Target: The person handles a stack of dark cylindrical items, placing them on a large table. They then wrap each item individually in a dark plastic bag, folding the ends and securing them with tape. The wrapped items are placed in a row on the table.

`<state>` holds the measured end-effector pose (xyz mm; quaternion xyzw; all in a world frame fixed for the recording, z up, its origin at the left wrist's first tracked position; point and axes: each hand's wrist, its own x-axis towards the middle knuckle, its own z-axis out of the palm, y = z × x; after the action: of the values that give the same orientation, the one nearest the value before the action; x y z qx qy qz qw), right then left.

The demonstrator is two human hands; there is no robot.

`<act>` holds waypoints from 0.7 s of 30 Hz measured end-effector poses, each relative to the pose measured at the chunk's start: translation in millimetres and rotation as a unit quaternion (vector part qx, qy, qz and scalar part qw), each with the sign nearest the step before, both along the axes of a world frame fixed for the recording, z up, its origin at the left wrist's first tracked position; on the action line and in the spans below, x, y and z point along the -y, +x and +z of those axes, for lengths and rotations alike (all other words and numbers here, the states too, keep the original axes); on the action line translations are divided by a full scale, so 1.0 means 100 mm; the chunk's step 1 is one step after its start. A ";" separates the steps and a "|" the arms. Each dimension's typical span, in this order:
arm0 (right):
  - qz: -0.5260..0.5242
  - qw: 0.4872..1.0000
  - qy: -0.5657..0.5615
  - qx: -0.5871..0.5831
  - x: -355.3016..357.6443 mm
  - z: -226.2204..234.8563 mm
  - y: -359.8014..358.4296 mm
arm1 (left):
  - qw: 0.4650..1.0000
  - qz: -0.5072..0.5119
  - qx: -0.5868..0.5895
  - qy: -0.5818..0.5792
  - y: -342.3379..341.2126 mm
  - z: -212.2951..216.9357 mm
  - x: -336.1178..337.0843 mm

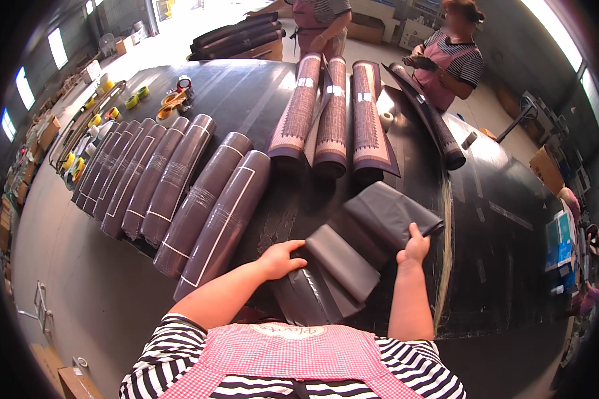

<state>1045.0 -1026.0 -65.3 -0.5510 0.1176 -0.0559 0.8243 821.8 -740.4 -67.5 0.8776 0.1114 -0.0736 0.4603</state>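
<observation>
A folded black plastic sheet [343, 259] lies in loose layers on the dark table before me. My left hand [281, 259] grips the sheet's left edge, thumb and forefinger at the fold. At the far right end, my right hand [414, 246] pinches the sheet, thumb on top and the other fingers partly hidden. Just left of my left hand rests a rolled mat [223, 226] in clear wrap. Beyond the sheet are several patterned rolled mats [331, 130] with pale labels.
More wrapped brown rolls [180, 176] line the table's left side. Tape rolls [170, 110] sit at the far left. A dark rolled mat [432, 120] lies at the right, by a co-worker [462, 66]. Another person [319, 26] stands at the far edge. Pale strands [446, 246] run along the right.
</observation>
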 end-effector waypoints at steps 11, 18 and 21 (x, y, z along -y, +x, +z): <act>-0.026 0.982 -0.169 0.083 0.62 -0.04 1.56 | 0.981 0.072 0.161 -0.082 0.38 -0.41 1.07; 0.094 0.969 -0.227 -0.040 1.03 -0.28 -0.37 | 0.987 0.056 0.069 -0.137 0.35 -0.35 0.97; 0.083 0.980 -0.160 -0.088 1.13 -0.43 -1.05 | 0.984 0.066 0.007 -0.167 0.36 -0.28 0.93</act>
<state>939.7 -1138.9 -108.1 -0.6864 0.1334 0.0435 0.7136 858.1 -833.2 -95.5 0.7795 0.1518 -0.0544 0.6052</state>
